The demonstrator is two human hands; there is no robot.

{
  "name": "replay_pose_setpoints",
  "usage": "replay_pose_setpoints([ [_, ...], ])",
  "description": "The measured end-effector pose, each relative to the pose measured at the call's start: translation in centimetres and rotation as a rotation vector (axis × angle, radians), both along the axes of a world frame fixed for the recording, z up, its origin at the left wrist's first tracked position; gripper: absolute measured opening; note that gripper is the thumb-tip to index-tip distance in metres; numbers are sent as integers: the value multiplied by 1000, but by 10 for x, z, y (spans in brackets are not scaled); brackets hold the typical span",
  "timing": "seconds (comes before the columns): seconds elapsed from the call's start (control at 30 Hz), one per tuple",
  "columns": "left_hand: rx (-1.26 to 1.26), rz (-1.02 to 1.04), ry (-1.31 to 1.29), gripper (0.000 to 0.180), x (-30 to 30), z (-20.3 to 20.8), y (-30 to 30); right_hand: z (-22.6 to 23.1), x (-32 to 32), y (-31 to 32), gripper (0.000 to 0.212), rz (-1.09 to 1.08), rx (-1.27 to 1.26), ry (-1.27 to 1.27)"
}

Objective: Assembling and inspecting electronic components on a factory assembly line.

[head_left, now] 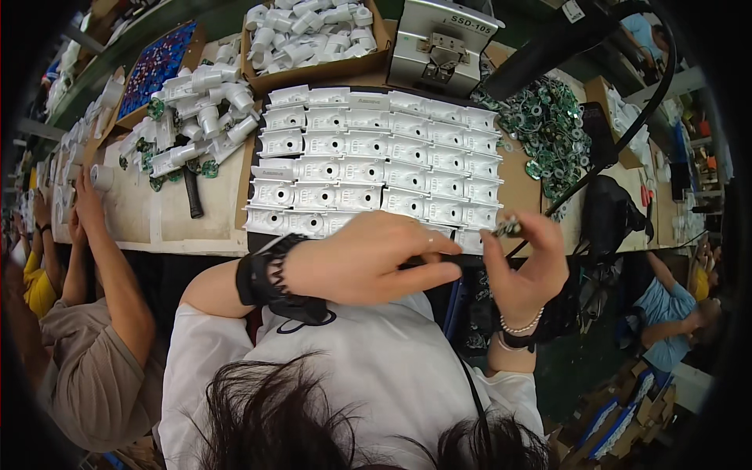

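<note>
White plastic housings (pixel 376 146) with dark round holes lie in close rows on the table before me. My left hand (pixel 372 258) reaches across to the right over the nearest row. Its fingers stretch out, somewhat apart, with nothing visible in them. At the near right corner of the rows, my right hand (pixel 533 262) pinches a small green circuit board (pixel 509 228) between thumb and fingertips. Just below that board sits the corner housing (pixel 470 240); whether they touch, I cannot tell.
Green circuit boards (pixel 548 129) are heaped at right, near a black cable (pixel 627 137). A grey metal machine (pixel 439 51) stands behind the rows. White fittings fill a cardboard box (pixel 384 43) and form a pile (pixel 205 117) at left, beside a black-handled tool (pixel 193 194). A co-worker's arm (pixel 113 251) is farther left.
</note>
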State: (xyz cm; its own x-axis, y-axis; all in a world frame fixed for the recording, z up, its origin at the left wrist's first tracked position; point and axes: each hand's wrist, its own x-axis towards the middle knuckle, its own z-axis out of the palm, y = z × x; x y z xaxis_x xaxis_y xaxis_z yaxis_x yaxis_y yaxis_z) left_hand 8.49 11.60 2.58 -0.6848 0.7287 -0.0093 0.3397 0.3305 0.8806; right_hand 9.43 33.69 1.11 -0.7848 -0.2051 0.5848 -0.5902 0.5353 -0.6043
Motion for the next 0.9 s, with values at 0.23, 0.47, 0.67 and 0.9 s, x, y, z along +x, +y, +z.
replay_pose_setpoints([
  [0.23,313,106,-621,28,-32,-14,23,-24,8,-2,44,151,157,268],
  [0.47,510,145,-506,26,-27,-33,32,-28,7,-1,35,416,43,51],
  [0.67,273,74,-460,24,-30,-9,34,-14,-2,13,31,106,-550,-259],
  [0.9,-259,-45,352,11,-29,1,46,-8,-4,38,23,204,-297,-511],
])
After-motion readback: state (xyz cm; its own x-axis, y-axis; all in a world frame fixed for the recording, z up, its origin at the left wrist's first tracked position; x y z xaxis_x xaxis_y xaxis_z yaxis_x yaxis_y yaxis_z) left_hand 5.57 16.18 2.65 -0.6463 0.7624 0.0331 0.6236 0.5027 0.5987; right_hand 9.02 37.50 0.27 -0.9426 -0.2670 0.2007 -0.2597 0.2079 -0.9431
